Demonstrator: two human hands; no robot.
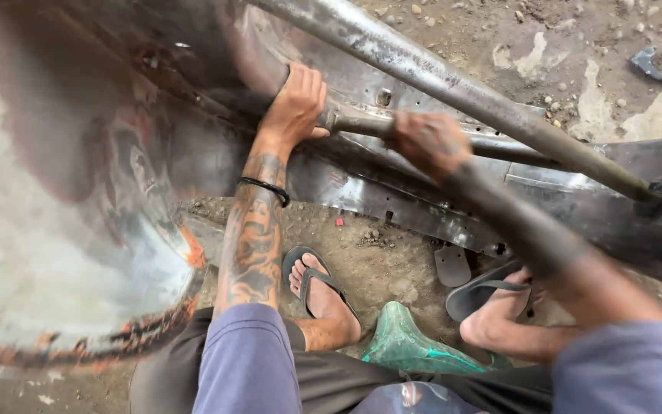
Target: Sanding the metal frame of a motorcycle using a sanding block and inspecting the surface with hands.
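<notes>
Left hand (294,103): fingers wrapped round the steel bar (362,121) against the bare sheet-metal panel (392,188). Right hand (427,142): blurred, closed on the same bar. Risk: a slipping bar could drive knuckles into panel edges.

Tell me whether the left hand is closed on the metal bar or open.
Closed: the left hand has its fingers curled over the metal bar.

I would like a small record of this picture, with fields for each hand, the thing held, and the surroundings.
left hand: left hand gripping the end of a metal bar
right hand: right hand, blurred, closed over the same bar
work piece: bare sheet-metal panel under the bar
above: long steel pipe crossing diagonally
ground: dirt ground; feet in flip-flops; green plastic piece
</notes>
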